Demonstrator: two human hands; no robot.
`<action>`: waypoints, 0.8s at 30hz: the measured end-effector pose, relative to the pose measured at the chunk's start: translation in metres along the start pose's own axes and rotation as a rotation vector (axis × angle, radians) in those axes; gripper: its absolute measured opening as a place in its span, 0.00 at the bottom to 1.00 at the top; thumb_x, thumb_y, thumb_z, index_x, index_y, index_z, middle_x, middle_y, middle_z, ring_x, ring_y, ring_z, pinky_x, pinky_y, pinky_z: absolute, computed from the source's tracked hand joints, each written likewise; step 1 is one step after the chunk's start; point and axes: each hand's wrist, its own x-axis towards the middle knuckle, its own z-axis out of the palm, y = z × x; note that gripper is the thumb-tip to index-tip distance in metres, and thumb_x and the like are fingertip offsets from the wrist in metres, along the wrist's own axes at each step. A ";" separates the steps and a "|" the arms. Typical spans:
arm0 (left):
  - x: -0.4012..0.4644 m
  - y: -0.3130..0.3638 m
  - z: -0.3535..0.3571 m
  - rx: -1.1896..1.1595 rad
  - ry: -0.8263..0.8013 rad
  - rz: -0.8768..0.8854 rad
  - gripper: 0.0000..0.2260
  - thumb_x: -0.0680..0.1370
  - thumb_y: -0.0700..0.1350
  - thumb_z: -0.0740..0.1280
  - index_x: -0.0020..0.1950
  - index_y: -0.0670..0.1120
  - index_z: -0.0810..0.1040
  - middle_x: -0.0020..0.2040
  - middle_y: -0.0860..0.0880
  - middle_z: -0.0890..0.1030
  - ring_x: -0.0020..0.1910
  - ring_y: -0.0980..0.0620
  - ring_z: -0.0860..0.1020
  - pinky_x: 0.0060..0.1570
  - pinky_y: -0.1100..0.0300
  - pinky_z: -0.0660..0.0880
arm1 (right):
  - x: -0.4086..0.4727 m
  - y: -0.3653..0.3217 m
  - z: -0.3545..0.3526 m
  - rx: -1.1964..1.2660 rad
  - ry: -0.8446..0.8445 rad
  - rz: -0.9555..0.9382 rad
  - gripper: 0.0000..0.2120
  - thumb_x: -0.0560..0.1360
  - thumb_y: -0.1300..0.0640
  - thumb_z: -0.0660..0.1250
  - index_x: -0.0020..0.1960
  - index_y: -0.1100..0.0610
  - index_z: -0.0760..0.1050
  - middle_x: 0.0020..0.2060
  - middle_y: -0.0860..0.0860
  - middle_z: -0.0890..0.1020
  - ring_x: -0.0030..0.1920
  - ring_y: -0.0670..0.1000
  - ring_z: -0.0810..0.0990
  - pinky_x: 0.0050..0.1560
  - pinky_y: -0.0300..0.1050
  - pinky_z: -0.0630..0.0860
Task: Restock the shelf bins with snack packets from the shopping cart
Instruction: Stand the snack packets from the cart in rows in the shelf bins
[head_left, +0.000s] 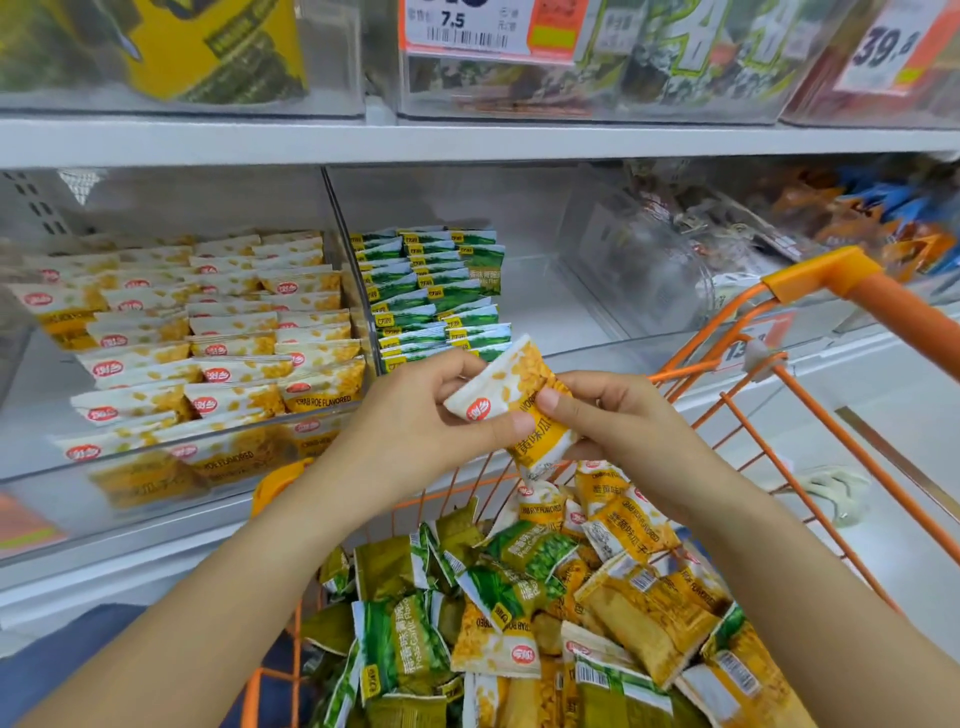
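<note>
Both hands hold one yellow and white snack packet (524, 395) above the orange shopping cart (810, 467). My left hand (415, 415) pinches its left end with the red logo, and my right hand (618, 415) grips its right side. Below them the cart holds a heap of loose yellow packets (639, 608) and green packets (400, 639). On the shelf, the left clear bin (156, 467) is filled with rows of matching yellow packets. The middle clear bin (597, 348) has stacked green packets (436, 291) at its left side.
A clear divider (353, 280) separates the two bins. A third bin at the right holds orange and blue packets (857, 208). The shelf above (467, 140) carries more bins and price tags (462, 26). The cart handle (893, 306) rises at the right.
</note>
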 end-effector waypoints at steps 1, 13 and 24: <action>0.000 0.001 -0.002 0.045 0.004 0.009 0.20 0.62 0.64 0.73 0.46 0.53 0.79 0.41 0.51 0.84 0.41 0.49 0.83 0.46 0.42 0.79 | 0.002 -0.002 0.002 -0.001 -0.001 -0.012 0.09 0.75 0.57 0.66 0.50 0.59 0.82 0.39 0.52 0.84 0.37 0.43 0.82 0.35 0.32 0.75; -0.051 0.014 -0.084 -0.335 0.429 -0.131 0.12 0.72 0.40 0.72 0.54 0.48 0.80 0.47 0.50 0.86 0.46 0.55 0.83 0.43 0.62 0.80 | 0.058 -0.055 0.105 -0.110 -0.177 -0.295 0.10 0.70 0.65 0.73 0.48 0.54 0.80 0.43 0.49 0.85 0.45 0.43 0.82 0.46 0.36 0.79; -0.069 -0.089 -0.238 -0.092 0.961 -0.314 0.11 0.74 0.31 0.69 0.55 0.39 0.77 0.55 0.39 0.80 0.41 0.52 0.81 0.47 0.56 0.80 | 0.123 -0.031 0.140 -0.899 0.301 -0.333 0.30 0.75 0.53 0.68 0.72 0.61 0.60 0.61 0.61 0.74 0.59 0.63 0.74 0.49 0.52 0.71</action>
